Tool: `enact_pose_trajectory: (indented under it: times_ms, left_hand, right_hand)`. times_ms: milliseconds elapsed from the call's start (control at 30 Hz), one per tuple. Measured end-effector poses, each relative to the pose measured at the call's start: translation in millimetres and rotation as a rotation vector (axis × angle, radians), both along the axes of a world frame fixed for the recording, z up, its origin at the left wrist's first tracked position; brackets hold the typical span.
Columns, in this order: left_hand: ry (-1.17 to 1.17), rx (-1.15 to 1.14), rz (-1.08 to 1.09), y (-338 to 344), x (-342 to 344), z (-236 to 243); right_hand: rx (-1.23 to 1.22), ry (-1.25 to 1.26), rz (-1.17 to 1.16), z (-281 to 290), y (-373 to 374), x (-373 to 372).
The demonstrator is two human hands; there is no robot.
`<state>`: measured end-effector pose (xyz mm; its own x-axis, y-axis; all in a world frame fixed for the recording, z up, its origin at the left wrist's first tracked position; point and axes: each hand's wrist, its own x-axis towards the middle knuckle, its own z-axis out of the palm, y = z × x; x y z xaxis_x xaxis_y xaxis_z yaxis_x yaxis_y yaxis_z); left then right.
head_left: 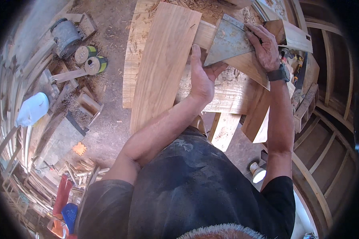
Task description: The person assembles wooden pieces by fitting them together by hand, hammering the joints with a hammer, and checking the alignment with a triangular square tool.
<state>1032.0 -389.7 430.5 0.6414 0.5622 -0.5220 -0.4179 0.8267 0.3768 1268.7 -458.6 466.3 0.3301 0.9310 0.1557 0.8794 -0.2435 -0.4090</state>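
My left hand [203, 79] is at the inner edge of a long pale wooden plank [161, 63], thumb pointing up, fingers curled on wood by the lower tip of a triangular grey metal plate [227, 42]. My right hand [265, 49], a dark watch on its wrist, grips that plate and the angled wooden board [251, 73] beneath it, fingers bent over the plate's right edge. Rough boards [227, 95] covered in shavings lie under both hands. What exactly my left fingertips hold is partly hidden.
At left are a metal canister [66, 38], two cans [95, 65], a white jug [32, 109], stacked timber strips and offcuts on the floor. A red cylinder [63, 191] stands lower left, a lamp [257, 172] lower right. Timber framing [328, 67] runs along the right.
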Motion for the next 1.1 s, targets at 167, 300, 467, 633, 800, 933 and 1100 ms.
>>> enact_pose_trajectory:
  times_ms: [167, 300, 467, 633, 800, 933, 1100]
  left_hand:
    - [-0.02, 0.022, -0.007, 1, 0, -2]
    - [-0.013, 0.008, -0.031, 0, -2, 0]
    - [-0.015, 0.014, -0.028, 1, -2, 2]
    - [-0.023, -0.044, 0.023, 0, -1, 1]
    - [-0.123, -0.131, 0.022, -2, -3, -13]
    - [-0.177, -0.153, 0.027, -4, -3, -16]
    - [-0.103, -0.037, -0.024, -10, -1, -15]
  right_hand:
    - [-0.035, -0.028, -0.009, 0, 2, -3]
    - [-0.05, -0.018, -0.028, 0, 1, -3]
    - [-0.062, 0.001, -0.022, 4, 3, -5]
    - [-0.018, -0.113, -0.006, 3, 1, -7]
    - [-0.045, -0.006, 0.023, 4, 3, -3]
    - [-0.024, -0.012, -0.003, 2, 1, -4]
    - [0.019, -0.133, 0.006, 1, -1, -7]
